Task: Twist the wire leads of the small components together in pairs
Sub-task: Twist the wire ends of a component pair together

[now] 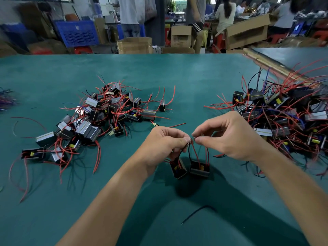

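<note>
Wire leads [189, 151] pinched, ends seemingly hidden by fingertips [185, 139]

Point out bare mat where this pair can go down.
Bare: the wide strip between left pile and right pile; also the near left corner of the mat, below the left pile's trailing wires. Crowded: both piles; a loose black wire lies at the near middle.

One camera sits on the person's head. It looks forward and down at the green table [195, 77]. It is close: the left hand [165, 144] and right hand [229, 137] fill the near middle. The far room [85, 8] shows along the top.
</note>
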### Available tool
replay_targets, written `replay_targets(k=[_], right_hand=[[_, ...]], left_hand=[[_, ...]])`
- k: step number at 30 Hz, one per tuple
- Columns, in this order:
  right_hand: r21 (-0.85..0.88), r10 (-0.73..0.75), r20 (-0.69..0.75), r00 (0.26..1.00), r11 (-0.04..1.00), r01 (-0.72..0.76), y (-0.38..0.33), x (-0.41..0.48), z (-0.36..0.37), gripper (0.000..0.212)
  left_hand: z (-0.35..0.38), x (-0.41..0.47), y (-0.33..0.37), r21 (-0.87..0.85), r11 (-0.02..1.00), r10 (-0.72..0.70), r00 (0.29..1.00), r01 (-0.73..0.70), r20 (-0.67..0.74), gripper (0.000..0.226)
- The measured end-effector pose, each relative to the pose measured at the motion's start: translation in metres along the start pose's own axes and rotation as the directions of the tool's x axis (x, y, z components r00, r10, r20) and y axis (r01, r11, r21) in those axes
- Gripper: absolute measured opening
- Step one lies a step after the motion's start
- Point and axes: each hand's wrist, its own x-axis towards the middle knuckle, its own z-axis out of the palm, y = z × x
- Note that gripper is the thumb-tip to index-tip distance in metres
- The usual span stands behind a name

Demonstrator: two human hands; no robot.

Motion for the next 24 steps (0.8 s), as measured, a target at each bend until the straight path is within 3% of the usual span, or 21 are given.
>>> replay_targets(k=[7,13,21,24], right_hand=[[-0.076,-0.011,-0.036,0.999,0.997,0.008,0.0031,0.0017,0.0023,0.015],[-0.137,0.012,0.085,0.996,0.991,-0.001,-0.0017,-0.0001,0.0048,0.019],[0.119,0.26,0.181,0.949,0.951,-0.284,-0.0029,0.002,0.0013,0.029],[0.097,0.247,0.133,0.96,0.961,-0.261,-0.002,0.0016,0.0023,0.025]], left_hand=[[0.0003,0.0009,-0.0002,-0.01,1.0,-0.001,1.0,0.001,-0.011,0.02],[0.0009,0.0006,-0.0018,0.071,0.991,0.118,0.993,-0.115,-0.029,0.014],[0.0045,-0.0005,-0.0029,0.185,0.948,0.269,0.963,-0.26,-0.022,0.013],[0.0052,0.0011,-0.0032,0.186,0.95,0.263,0.964,-0.251,-0.047,0.018]])
